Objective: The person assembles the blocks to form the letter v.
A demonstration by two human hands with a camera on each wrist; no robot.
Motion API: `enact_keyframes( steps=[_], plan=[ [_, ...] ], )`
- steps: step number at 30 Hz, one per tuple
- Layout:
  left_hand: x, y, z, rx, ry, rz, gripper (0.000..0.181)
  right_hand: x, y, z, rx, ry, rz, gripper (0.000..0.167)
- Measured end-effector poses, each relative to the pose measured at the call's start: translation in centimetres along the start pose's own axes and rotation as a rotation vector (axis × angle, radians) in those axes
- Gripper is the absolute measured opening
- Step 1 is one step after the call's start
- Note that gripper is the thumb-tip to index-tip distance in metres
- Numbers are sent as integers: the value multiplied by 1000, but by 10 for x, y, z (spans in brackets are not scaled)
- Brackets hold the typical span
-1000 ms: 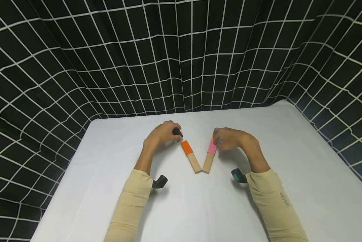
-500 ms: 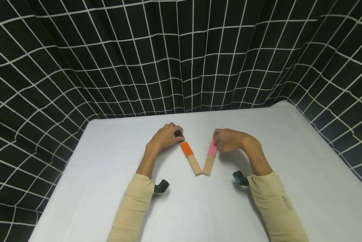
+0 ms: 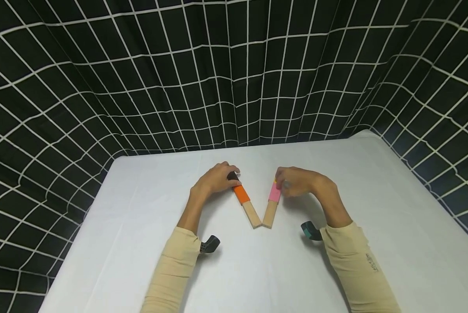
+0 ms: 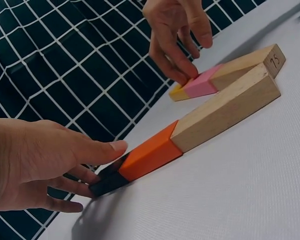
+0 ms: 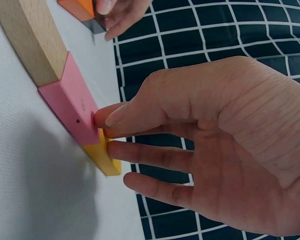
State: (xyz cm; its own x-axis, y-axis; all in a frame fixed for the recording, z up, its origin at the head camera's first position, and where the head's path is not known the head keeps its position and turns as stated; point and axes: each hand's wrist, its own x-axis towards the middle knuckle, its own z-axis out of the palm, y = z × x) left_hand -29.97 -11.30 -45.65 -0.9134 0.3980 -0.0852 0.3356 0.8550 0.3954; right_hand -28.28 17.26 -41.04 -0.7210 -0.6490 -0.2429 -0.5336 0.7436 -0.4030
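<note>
A row on the white table runs from a black block (image 4: 110,181) to an orange block (image 3: 242,194) and a bare wooden block (image 3: 252,214), end to end. My left hand (image 3: 215,177) holds the black block between thumb and fingers, against the orange block's end. A second row has a yellow block (image 5: 102,159), a pink block (image 3: 274,192) and a wooden block (image 3: 269,214) marked 75. The two rows meet at their near ends in a V. My right hand (image 3: 296,180) touches the pink and yellow blocks with nearly straight fingertips.
The white-covered table (image 3: 257,274) ends at a black curtain with a white grid (image 3: 234,78) at the back and sides. Dark wrist devices (image 3: 210,244) stick out from both sleeves, just above the cloth.
My left hand has moved toward me and right with the black block, closing the gap to the orange block. My right hand has stayed almost still at the pink and yellow blocks.
</note>
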Motion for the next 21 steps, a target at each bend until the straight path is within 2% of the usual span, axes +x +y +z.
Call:
enact_keyframes(
  steps=[9, 21],
  plan=[
    [0, 0, -2, -12, -13, 32, 41, 1, 1, -1, -3, 4, -8, 27],
    [-1, 3, -3, -13, -19, 11, 41, -1, 4, 0, -3, 14, -10, 28]
  ],
)
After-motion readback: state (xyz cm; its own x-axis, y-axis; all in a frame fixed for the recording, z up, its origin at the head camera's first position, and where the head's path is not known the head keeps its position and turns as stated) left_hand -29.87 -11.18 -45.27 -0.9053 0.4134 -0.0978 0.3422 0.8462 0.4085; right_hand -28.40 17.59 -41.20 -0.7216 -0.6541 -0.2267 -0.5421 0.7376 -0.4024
